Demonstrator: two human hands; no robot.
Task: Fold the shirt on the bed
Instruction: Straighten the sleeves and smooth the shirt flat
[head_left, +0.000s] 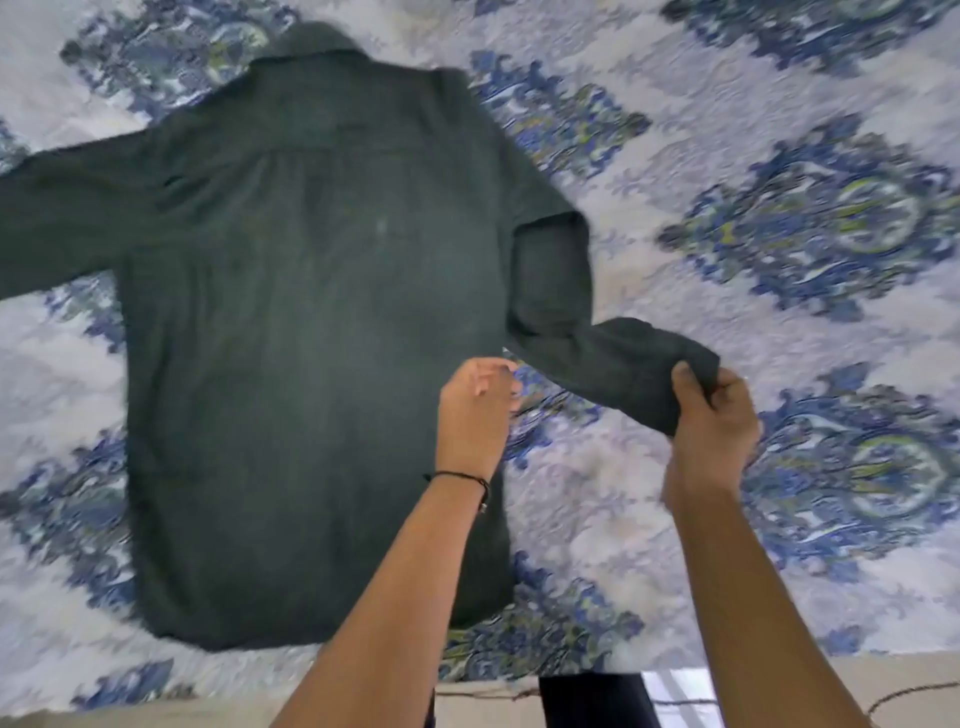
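1. The right hand (714, 415) pinches the cuff end (670, 379) of one sleeve, thumb on top and fingers curled beneath, holding the cloth lifted just off the bed.
2. From that grip the sleeve runs toward 10 o'clock, bends at the elbow beside the shirt's body, then climbs toward 12 o'clock to the shoulder.
3. The left hand (475, 405) sits at the 9 o'clock side of the right hand, fingers curled at the side edge of the shirt. Blur hides whether they pinch the fabric or only touch it.
4. A thin black cord bracelet (467, 480) circles the left wrist.
5. The dark green long-sleeved shirt (291, 312) lies flat, back side up, spread over the middle and left of the view.
6. Its long axis runs from 12 to 6 o'clock: the collar (317, 44) points to 12 o'clock, and the rounded hem (249, 623) lies at 6 o'clock, nearest the person.
7. The other sleeve (62, 208) stretches straight out toward 9 o'clock, past the frame edge.
8. Beneath it all lies a white quilted bedspread with blue paisley medallions (649, 493), its near edge at 6 o'clock.
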